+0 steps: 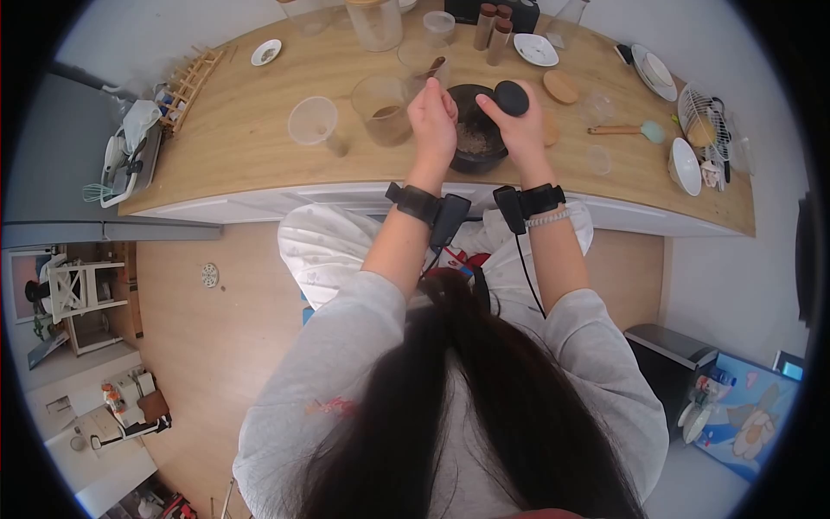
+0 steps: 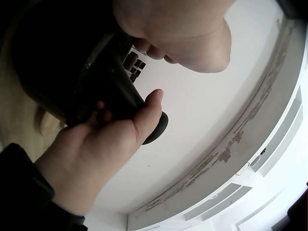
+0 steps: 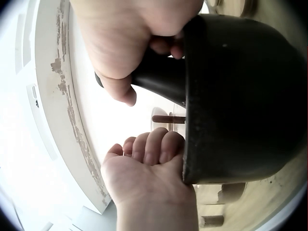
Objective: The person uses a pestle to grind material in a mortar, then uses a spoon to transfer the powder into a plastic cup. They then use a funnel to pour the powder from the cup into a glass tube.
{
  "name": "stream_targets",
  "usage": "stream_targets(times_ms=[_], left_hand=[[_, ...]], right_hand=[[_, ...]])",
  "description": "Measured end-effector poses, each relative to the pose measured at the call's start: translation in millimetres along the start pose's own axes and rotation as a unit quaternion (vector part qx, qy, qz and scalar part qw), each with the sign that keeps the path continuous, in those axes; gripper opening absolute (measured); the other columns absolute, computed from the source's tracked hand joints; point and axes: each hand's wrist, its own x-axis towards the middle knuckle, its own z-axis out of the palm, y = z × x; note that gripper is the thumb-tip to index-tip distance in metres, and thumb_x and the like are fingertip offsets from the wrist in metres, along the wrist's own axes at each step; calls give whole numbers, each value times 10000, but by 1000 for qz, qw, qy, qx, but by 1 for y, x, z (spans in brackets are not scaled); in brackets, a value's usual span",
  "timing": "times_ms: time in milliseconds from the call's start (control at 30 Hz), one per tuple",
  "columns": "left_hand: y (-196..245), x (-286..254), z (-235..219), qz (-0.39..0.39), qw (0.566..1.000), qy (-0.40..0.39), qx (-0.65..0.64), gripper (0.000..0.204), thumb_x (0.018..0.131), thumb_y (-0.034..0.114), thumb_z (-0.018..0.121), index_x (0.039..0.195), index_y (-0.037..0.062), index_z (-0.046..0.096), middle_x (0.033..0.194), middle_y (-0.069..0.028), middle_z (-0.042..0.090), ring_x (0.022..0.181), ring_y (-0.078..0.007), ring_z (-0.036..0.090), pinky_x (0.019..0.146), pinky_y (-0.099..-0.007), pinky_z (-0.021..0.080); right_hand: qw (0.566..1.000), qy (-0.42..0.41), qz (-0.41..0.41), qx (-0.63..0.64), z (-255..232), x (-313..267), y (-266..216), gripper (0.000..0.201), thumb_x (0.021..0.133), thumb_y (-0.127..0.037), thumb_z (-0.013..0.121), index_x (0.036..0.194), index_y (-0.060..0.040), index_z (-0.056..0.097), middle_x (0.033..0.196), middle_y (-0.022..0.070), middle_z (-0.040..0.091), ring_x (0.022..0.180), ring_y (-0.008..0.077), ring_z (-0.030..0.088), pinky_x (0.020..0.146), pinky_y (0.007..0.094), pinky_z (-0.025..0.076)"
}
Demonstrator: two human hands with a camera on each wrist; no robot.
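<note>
A black mortar (image 1: 481,163) with coarse ground bits inside stands near the counter's front edge. My right hand (image 1: 520,130) grips a black pestle (image 1: 511,99) that leans over the mortar, its rounded end sticking out past the thumb. In the right wrist view, the pestle's shaft (image 3: 161,77) slants from under the hand toward the mortar's opening. My left hand (image 1: 432,125) is at the mortar's left rim with fingers curled toward the palm. Nothing shows inside those fingers (image 3: 155,142) in the right wrist view.
Left of the mortar stand a clear pitcher (image 1: 383,130) with brown contents and a clear plastic cup (image 1: 312,120). Behind are a brown-handled utensil (image 1: 437,67), brown-capped tubes (image 1: 499,43) and a white dish (image 1: 536,50). A spatula (image 1: 627,131) and white bowl (image 1: 685,167) lie rightward.
</note>
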Motion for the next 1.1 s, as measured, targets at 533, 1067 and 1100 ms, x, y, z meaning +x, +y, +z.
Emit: stream_targets(times_ms=[533,1067,1100], left_hand=[[-6,1,-1,19,998,16,66,425,940,313,389,575,97,380,508,25,348,445,-62,291,406,-217,228],[-5,1,-2,47,995,6,87,406,948,277,387,592,82,378,506,23,345,437,-60,295,400,-222,226],[-6,0,-3,41,996,9,82,404,948,276,388,594,82,377,507,23,344,437,-59,294,400,-221,225]], right_hand=[[946,-84,-154,-274,18,12,-28,346,651,-195,713,932,-69,554,825,129,608,770,295,598,666,343,480],[955,-57,-166,-240,15,8,-27,302,692,-153,684,927,-43,529,810,148,595,760,301,598,648,348,466],[955,-55,-162,-244,15,9,-29,305,690,-150,685,929,-44,530,807,143,593,752,291,595,649,341,465]])
